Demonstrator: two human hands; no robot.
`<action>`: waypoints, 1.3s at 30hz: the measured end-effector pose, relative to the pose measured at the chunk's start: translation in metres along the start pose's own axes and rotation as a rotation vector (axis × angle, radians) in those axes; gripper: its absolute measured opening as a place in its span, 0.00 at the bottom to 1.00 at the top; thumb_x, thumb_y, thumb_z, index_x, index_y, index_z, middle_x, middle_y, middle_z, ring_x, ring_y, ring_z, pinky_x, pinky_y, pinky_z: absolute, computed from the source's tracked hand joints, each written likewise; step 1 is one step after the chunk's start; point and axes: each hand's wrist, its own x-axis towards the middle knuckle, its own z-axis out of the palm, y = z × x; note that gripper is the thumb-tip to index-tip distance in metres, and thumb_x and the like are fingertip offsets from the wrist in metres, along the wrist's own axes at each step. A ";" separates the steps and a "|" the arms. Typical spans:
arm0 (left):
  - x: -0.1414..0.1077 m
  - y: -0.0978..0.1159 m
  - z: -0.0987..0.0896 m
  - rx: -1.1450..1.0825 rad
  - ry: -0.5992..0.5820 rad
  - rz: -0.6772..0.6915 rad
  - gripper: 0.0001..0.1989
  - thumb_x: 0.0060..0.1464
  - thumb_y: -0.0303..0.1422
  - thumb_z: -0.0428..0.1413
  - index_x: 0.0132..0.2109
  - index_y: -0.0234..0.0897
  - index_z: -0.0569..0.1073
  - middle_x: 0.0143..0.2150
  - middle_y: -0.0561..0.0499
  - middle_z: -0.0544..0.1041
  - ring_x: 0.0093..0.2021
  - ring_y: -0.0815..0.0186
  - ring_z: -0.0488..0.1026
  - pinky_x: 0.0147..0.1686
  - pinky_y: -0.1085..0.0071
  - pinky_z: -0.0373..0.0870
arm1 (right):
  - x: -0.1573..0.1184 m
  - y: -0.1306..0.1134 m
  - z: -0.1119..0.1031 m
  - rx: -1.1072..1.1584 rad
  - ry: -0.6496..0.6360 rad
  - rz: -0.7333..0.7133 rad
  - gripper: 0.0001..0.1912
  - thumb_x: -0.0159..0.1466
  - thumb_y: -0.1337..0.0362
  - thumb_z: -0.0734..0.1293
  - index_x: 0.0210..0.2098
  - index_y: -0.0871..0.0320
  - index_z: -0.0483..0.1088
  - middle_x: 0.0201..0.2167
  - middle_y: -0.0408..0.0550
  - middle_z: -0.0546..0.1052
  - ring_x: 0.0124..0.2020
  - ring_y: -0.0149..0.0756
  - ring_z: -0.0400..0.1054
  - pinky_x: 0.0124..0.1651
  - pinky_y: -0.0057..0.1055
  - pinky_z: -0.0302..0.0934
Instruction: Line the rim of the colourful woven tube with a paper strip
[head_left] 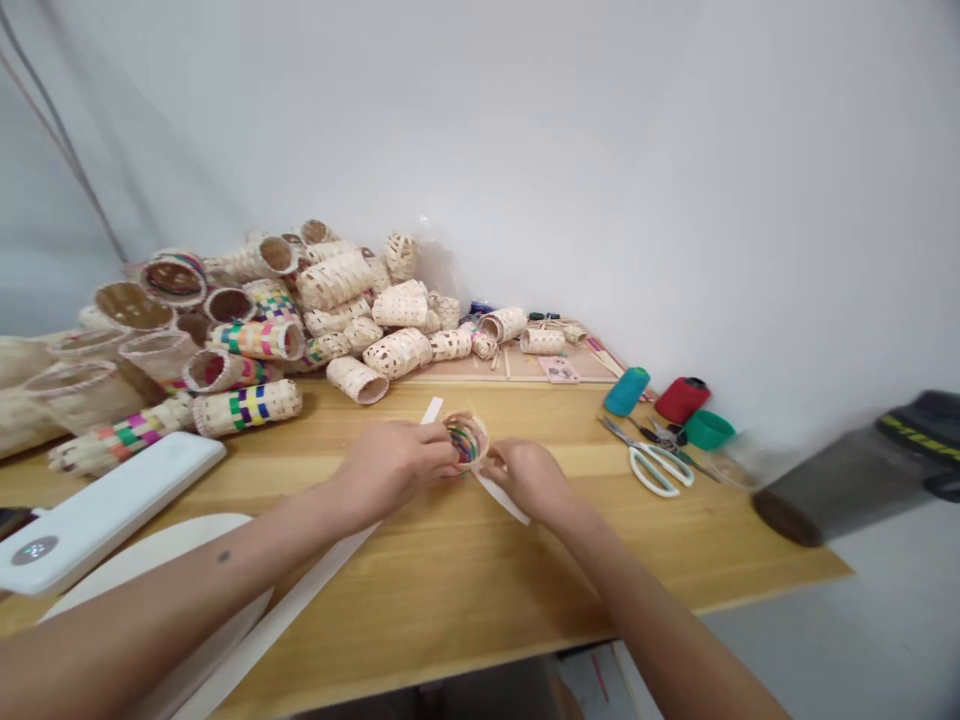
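Note:
My left hand (401, 462) is closed around the left side of a small woven basket (468, 440). The basket lies tilted with its round opening towards me, and coloured bands show inside it. At the basket's right rim, my right hand (531, 482) has its fingers pinched together; exactly what lies between the fingertips is hidden. A short white strip (504, 499) slants out below the right hand. Beneath my left hand and forearm runs a long white strip (300, 600) on the wooden table (465, 590).
Many woven baskets (337, 280) are heaped at the back left. A white power bank (127, 500) and a pale round sheet (187, 545) lie at left. Scissors (654, 465), blue thread (627, 391), red thread (681, 398), a green cup (709, 429) and a dark bottle (847, 480) are at right.

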 end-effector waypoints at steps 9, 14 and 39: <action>-0.011 0.002 0.010 -0.048 0.170 0.027 0.11 0.62 0.31 0.48 0.40 0.43 0.76 0.45 0.49 0.79 0.39 0.64 0.75 0.33 0.72 0.67 | 0.002 -0.012 0.018 0.061 0.009 -0.025 0.09 0.64 0.63 0.64 0.34 0.56 0.75 0.37 0.52 0.80 0.39 0.41 0.73 0.38 0.28 0.59; -0.016 -0.006 0.008 -0.224 0.250 0.042 0.12 0.63 0.27 0.47 0.37 0.36 0.76 0.40 0.47 0.79 0.40 0.67 0.76 0.38 0.74 0.70 | -0.001 0.004 -0.003 0.113 0.095 0.005 0.09 0.64 0.63 0.63 0.30 0.58 0.72 0.32 0.50 0.79 0.34 0.39 0.72 0.36 0.29 0.59; -0.020 -0.018 0.007 -0.570 0.190 -0.141 0.08 0.61 0.30 0.53 0.40 0.35 0.77 0.38 0.49 0.80 0.39 0.67 0.75 0.42 0.74 0.69 | -0.007 -0.017 -0.059 0.385 0.104 -0.651 0.11 0.63 0.67 0.69 0.46 0.52 0.71 0.42 0.47 0.77 0.46 0.36 0.71 0.50 0.33 0.65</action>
